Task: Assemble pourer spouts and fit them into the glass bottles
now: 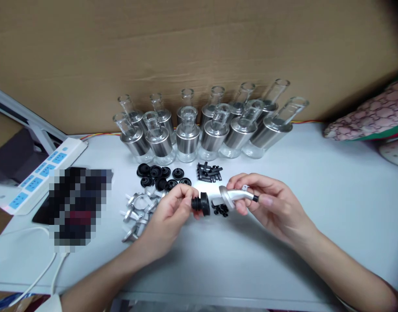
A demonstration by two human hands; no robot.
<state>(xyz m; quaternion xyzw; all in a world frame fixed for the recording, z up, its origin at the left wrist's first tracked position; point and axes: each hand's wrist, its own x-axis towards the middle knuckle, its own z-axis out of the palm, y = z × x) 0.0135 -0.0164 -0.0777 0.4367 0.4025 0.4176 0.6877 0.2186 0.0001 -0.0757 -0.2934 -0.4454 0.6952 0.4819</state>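
Between thumb and fingers, my left hand point(176, 209) holds a black ribbed rubber stopper point(203, 204), its wide end facing right. My right hand point(275, 206) grips a silver pour spout point(229, 196) with a round collar, a curved neck and a black tip. A small gap separates the stopper from the spout's straight end. Beneath the hands lies a small heap of tiny black parts point(221, 209). More black rubber stoppers point(156, 171) lie behind my left hand, and silver spouts point(132, 214) are piled to its left, partly hidden by it.
Two rows of glass bottles with metal bands point(188, 141) stand along the cardboard wall point(199, 52). Short black strips point(209, 172) lie in front of them. At left are a white power strip point(46, 173), a dark, partly blurred device point(56, 195) and white cables. Patterned fabric point(368, 110) sits at right.
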